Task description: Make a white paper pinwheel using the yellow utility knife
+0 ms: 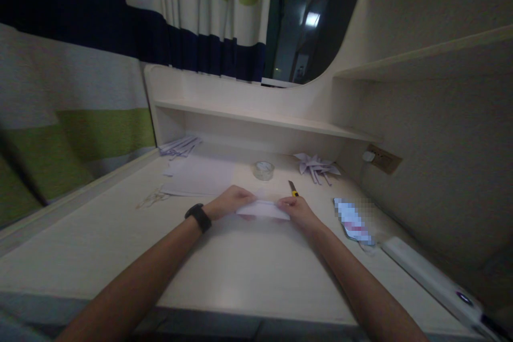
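Note:
A small piece of white paper (263,209), with what looks like a fold along its far edge, is held just over the middle of the desk. My left hand (231,202) pinches its left end; a dark watch is on that wrist. At the right end, my right hand (298,210) grips the paper between thumb and fingers. A box cutter (294,189) with a yellow and black handle lies just beyond my right hand. Farther back sits a roll of clear tape (263,170). Flat white sheets (200,173) are spread beyond my left hand.
Folded paper strips (180,146) lie at the back left, near thin string-like pieces (153,197). Folded paper pinwheels (316,167) rest at the back right. A phone (353,220) and a long white bar-shaped device (430,278) lie on the right. A shelf (256,118) spans the back.

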Action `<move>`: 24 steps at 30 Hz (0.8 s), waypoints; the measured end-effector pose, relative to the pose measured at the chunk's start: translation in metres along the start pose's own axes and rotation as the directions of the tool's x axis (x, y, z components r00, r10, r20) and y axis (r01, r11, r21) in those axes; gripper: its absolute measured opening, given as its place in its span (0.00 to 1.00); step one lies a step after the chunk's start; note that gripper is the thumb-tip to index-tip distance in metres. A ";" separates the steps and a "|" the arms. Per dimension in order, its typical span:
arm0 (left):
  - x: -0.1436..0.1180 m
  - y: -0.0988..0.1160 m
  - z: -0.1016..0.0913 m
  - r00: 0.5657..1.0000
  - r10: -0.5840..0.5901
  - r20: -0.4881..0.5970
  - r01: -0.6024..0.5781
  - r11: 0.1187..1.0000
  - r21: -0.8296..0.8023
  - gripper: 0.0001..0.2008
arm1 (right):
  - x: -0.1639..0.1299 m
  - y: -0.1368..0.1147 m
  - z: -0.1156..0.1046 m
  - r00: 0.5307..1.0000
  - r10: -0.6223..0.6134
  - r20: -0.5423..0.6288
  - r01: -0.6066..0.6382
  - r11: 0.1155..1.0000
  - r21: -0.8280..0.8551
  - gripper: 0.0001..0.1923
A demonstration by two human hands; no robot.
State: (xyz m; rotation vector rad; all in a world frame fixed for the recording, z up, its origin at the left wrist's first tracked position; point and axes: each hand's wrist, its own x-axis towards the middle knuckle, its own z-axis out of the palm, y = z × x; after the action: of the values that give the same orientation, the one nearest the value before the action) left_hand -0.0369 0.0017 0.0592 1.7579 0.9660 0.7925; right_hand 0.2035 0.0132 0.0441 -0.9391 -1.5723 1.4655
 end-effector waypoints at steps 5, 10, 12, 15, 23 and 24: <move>-0.002 0.001 -0.003 0.996 0.032 0.081 -0.020 0.990 -0.140 0.24 | 0.001 0.002 -0.002 1.000 0.011 -0.027 -0.008 0.995 0.098 0.22; -0.002 -0.001 -0.005 0.995 0.007 0.096 0.013 0.979 -0.202 0.25 | 0.000 0.000 -0.003 1.000 0.012 0.018 -0.014 0.994 0.108 0.23; -0.002 -0.002 -0.005 0.996 0.003 0.089 0.017 0.974 -0.225 0.24 | 0.001 0.001 -0.004 0.999 0.013 0.034 -0.016 0.993 0.116 0.24; -0.002 0.001 -0.005 0.997 -0.015 0.078 0.032 0.975 -0.221 0.23 | 0.003 0.005 -0.006 0.999 0.007 0.046 -0.012 0.993 0.119 0.25; -0.005 0.007 -0.003 0.998 -0.027 0.059 0.040 0.971 -0.235 0.22 | 0.002 0.005 -0.011 0.991 0.005 0.132 -0.012 0.999 0.052 0.26; -0.004 0.006 -0.003 0.998 -0.024 0.055 0.037 0.969 -0.246 0.22 | 0.002 0.004 -0.011 0.990 0.004 0.139 -0.012 0.998 0.058 0.25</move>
State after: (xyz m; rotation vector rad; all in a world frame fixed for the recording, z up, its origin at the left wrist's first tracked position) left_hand -0.0403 -0.0022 0.0657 1.5374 0.8199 0.8075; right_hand 0.2123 0.0196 0.0402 -0.8254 -1.6171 1.6033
